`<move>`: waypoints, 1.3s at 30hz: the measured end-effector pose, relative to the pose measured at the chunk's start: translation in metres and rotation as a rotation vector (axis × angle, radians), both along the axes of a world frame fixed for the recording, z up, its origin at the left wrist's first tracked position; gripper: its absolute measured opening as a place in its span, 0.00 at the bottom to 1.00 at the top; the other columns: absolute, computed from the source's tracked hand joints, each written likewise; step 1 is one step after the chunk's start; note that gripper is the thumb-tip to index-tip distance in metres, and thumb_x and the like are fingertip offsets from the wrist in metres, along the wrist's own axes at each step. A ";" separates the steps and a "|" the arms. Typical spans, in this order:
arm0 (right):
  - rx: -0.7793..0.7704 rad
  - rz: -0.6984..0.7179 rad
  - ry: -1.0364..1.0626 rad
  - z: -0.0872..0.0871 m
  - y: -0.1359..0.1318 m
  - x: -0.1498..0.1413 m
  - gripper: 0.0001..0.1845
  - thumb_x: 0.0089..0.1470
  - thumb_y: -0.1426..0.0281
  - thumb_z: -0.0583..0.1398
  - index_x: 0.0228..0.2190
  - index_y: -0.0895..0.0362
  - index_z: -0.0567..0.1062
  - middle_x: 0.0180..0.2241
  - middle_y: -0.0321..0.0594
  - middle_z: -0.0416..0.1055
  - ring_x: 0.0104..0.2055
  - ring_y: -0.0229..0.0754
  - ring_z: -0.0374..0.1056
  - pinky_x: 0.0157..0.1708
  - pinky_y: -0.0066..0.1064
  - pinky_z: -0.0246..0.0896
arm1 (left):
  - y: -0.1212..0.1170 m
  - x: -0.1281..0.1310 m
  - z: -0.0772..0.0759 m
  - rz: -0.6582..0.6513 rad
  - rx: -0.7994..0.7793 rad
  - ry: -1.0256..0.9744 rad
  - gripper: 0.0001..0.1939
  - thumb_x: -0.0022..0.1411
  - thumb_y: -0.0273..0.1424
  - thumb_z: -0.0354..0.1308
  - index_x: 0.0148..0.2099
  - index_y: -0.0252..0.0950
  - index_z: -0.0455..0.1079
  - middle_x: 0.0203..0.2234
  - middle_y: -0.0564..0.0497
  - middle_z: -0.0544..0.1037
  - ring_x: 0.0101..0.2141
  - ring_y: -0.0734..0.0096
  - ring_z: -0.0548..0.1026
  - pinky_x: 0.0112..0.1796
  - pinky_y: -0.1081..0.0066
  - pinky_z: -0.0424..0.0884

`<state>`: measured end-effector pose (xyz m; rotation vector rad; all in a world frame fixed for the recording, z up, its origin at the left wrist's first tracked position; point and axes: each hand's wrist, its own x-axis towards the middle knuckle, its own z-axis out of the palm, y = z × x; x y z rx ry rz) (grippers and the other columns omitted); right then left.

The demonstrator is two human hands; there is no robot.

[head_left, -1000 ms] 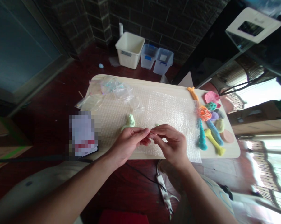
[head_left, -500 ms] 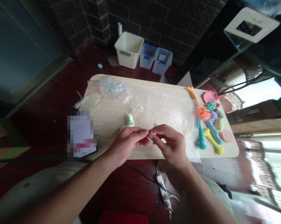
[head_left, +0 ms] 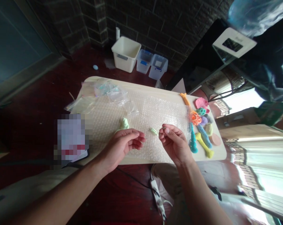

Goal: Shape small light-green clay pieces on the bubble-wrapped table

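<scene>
My left hand (head_left: 124, 144) hovers over the near edge of the bubble wrap (head_left: 155, 107), its fingers loosely curled, a little apart from the thumb, with nothing in them. My right hand (head_left: 173, 142) is level with it, thumb and fingertips pinched together; what they hold, if anything, is too small to see. Between the hands a small pale green beaded clay piece (head_left: 153, 131) lies on the wrap, touched by neither. A pale green clay lump (head_left: 124, 123) stands just beyond my left hand.
The wrap covers a light wooden table (head_left: 218, 153). Several coloured clay shapes (head_left: 201, 125) lie along its right end, clear plastic bags (head_left: 108, 90) at its far left. A blurred card (head_left: 71, 137) lies left. Storage bins (head_left: 125, 53) stand by the brick wall; a power strip (head_left: 156, 193) lies on the floor.
My hands were pinched together on a small piece; they have drawn apart, and the green beaded piece now lies on the wrap between them. The view has shifted slightly.
</scene>
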<state>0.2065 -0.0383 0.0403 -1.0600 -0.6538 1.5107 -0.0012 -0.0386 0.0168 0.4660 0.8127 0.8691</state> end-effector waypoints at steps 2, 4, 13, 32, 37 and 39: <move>0.012 -0.050 -0.039 -0.002 0.003 0.010 0.10 0.44 0.68 0.77 0.32 0.53 0.87 0.28 0.37 0.82 0.28 0.32 0.73 0.26 0.21 0.67 | 0.000 -0.001 0.000 -0.004 -0.001 0.004 0.10 0.58 0.33 0.69 0.38 0.31 0.82 0.33 0.42 0.85 0.32 0.66 0.80 0.37 0.68 0.74; 0.014 -0.109 -0.090 -0.004 0.006 0.022 0.10 0.45 0.68 0.76 0.32 0.54 0.86 0.28 0.37 0.81 0.28 0.32 0.73 0.26 0.21 0.67 | -0.001 -0.002 0.000 -0.009 0.002 0.008 0.10 0.57 0.33 0.69 0.38 0.31 0.82 0.33 0.43 0.84 0.32 0.66 0.80 0.37 0.68 0.74; 0.099 -0.062 -0.916 -0.032 0.002 0.044 0.14 0.53 0.59 0.72 0.31 0.57 0.80 0.26 0.40 0.79 0.24 0.39 0.71 0.23 0.30 0.64 | -0.002 0.002 -0.001 -0.077 0.070 0.058 0.11 0.61 0.35 0.66 0.39 0.32 0.81 0.34 0.44 0.84 0.33 0.67 0.78 0.39 0.67 0.73; 0.129 0.070 -1.096 -0.037 -0.001 0.023 0.08 0.52 0.66 0.70 0.29 0.55 0.77 0.25 0.40 0.78 0.25 0.41 0.72 0.26 0.31 0.65 | -0.005 0.007 -0.002 -0.074 0.087 0.155 0.13 0.61 0.37 0.67 0.40 0.31 0.80 0.36 0.42 0.83 0.34 0.65 0.78 0.38 0.66 0.73; 0.217 0.094 -0.915 -0.028 -0.010 0.007 0.10 0.55 0.63 0.71 0.32 0.54 0.79 0.29 0.40 0.80 0.28 0.41 0.73 0.29 0.32 0.68 | -0.009 0.017 -0.006 0.102 0.043 0.149 0.21 0.56 0.39 0.74 0.45 0.30 0.79 0.37 0.43 0.84 0.37 0.64 0.80 0.43 0.63 0.76; 0.300 0.110 -0.968 -0.022 -0.015 -0.005 0.07 0.56 0.65 0.70 0.33 0.54 0.80 0.30 0.40 0.80 0.30 0.41 0.74 0.32 0.34 0.70 | -0.010 0.019 -0.007 0.155 0.058 0.121 0.22 0.53 0.37 0.77 0.46 0.31 0.78 0.38 0.43 0.84 0.39 0.65 0.81 0.45 0.64 0.76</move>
